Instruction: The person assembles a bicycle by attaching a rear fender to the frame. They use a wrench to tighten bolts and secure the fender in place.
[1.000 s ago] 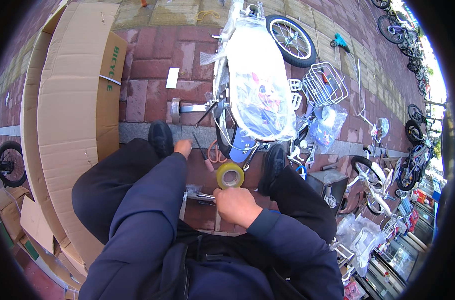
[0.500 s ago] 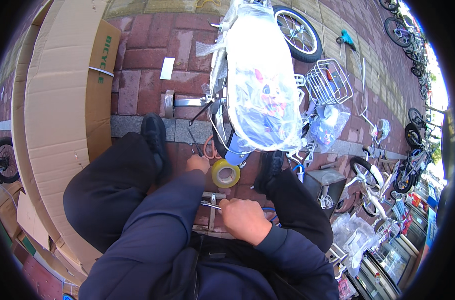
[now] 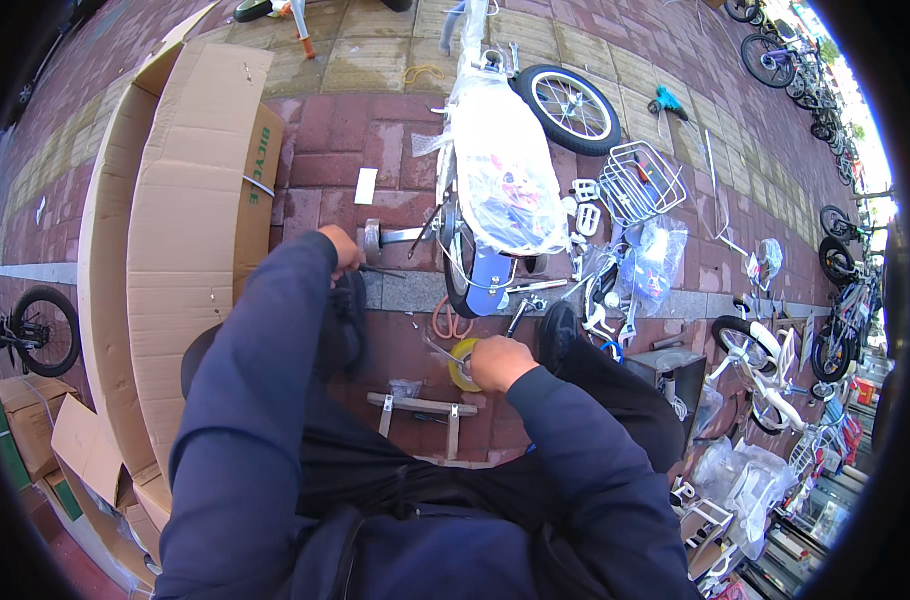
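My left hand (image 3: 343, 250) is closed round a thin dark rod-like tool (image 3: 383, 272), just left of a small training wheel (image 3: 372, 241) on its silver bracket. My right hand (image 3: 503, 364) grips a slim silver hand tool (image 3: 439, 350) whose exact kind I cannot make out. That hand hangs over a roll of yellowish tape (image 3: 464, 366), hiding part of it. Ahead stands a child's bicycle wrapped in clear plastic (image 3: 505, 150), with a blue rear mudguard (image 3: 489, 284). Orange-handled scissors (image 3: 451, 320) lie beside the tape.
A large cardboard box (image 3: 185, 230) stands along my left. A loose wheel (image 3: 571, 110), a wire basket (image 3: 641, 182), white pedals (image 3: 586, 206) and plastic-wrapped parts (image 3: 655, 262) lie right of the bicycle. A low wooden stool frame (image 3: 422, 405) sits between my legs.
My left hand has moved forward and left to the training wheel with the dark tool. My right hand has moved forward over the tape with the silver tool. The view has shifted.
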Demonstrator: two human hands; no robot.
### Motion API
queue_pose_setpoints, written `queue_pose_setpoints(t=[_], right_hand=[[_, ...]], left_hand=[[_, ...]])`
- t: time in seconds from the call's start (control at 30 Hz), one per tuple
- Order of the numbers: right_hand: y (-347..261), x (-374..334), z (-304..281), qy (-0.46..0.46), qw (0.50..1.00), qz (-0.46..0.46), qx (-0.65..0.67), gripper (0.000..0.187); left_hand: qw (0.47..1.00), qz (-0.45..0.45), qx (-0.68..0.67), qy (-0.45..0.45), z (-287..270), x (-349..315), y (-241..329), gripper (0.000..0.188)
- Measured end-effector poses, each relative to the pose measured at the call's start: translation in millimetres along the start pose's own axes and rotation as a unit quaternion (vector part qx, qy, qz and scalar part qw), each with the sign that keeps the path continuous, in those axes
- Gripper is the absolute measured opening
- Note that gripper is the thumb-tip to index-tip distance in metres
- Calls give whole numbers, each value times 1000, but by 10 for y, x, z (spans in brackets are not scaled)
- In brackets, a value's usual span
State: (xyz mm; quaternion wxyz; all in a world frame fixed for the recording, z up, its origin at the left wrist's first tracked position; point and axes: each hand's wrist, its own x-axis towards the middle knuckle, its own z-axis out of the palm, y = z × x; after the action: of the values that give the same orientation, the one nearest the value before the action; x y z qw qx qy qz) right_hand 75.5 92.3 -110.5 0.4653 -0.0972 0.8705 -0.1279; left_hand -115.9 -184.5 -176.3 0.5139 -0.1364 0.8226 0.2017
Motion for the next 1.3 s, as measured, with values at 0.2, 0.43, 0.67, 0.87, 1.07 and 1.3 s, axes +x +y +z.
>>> queue_pose_setpoints(t=[0.2, 0.43, 0.67, 0.87, 1.07, 1.3], right_hand=[[80, -1074, -1019, 118, 979, -112, 124, 37], [202, -795, -998, 165, 982, -16, 88, 39], [66, -542, -876, 78, 989, -41, 120, 46], [100, -505, -903, 117, 988, -38, 96, 38], [160, -544, -845, 113, 987, -37, 108, 37], [191, -564, -835, 116, 987, -41, 108, 38]], left_hand=[[952, 259, 136, 94, -1126, -581, 267, 23], [933, 295, -200, 56, -624, -240, -6, 18], [898, 240, -367, 19, -304, -124, -198, 21], [898, 210, -387, -3, -354, -140, -266, 28], [910, 200, -363, -4, -315, -115, -266, 28], [901, 247, -358, 6, -294, -77, -310, 30]])
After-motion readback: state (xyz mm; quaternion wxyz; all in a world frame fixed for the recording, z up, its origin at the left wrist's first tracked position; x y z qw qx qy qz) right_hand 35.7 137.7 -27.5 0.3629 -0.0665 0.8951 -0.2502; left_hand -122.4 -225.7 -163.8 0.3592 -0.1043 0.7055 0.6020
